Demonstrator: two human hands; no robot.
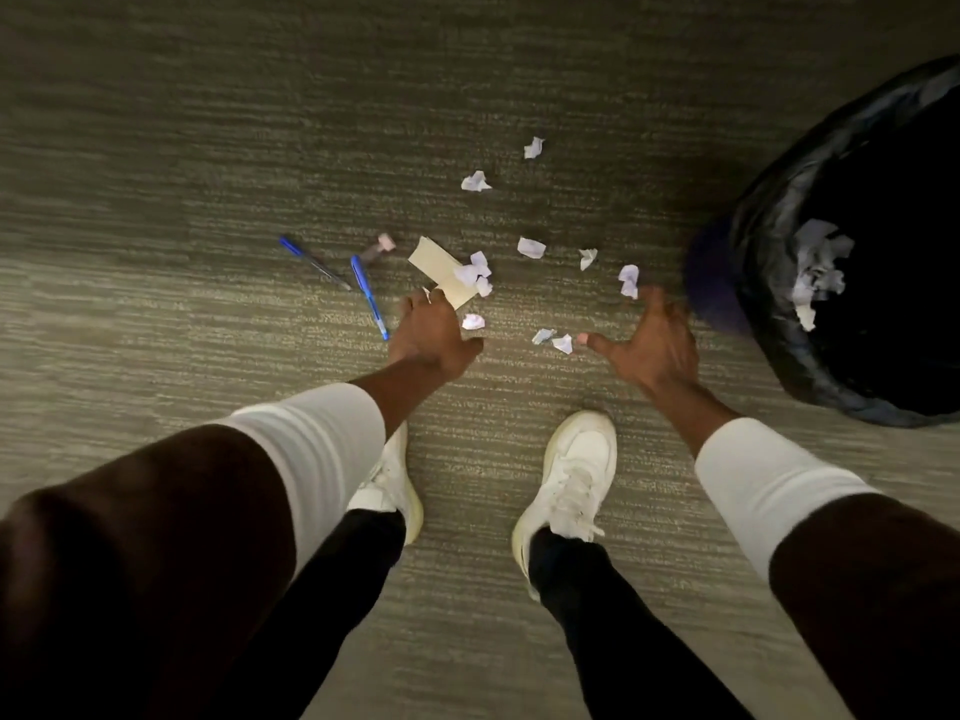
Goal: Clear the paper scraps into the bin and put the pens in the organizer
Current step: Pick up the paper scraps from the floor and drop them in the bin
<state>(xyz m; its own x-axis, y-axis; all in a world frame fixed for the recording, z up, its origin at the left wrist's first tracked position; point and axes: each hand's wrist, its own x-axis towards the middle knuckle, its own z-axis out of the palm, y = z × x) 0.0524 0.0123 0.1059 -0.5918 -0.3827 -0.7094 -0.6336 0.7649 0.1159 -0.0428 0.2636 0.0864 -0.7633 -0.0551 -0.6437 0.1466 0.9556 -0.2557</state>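
- Grey-green carpet (208, 148) covers the floor, with white paper scraps (531, 247) scattered across its middle, each lying apart from the next.
- Two blue pens (369, 296) lie left of the scraps, their near ends close together, beside a small pinkish item (too blurred to name).
- A tan card (441, 270) lies flat with a few scraps on top of it.
- The left hand (431, 332) reaches down with fingers at the card's near edge; whether it grips anything cannot be told.
- The right hand (649, 340) is spread wide and empty, just beside two scraps.
- A bin (779, 241) lined with a black bag stands at the right, some scraps already inside.
- White shoes (571, 470) stand below the hands.
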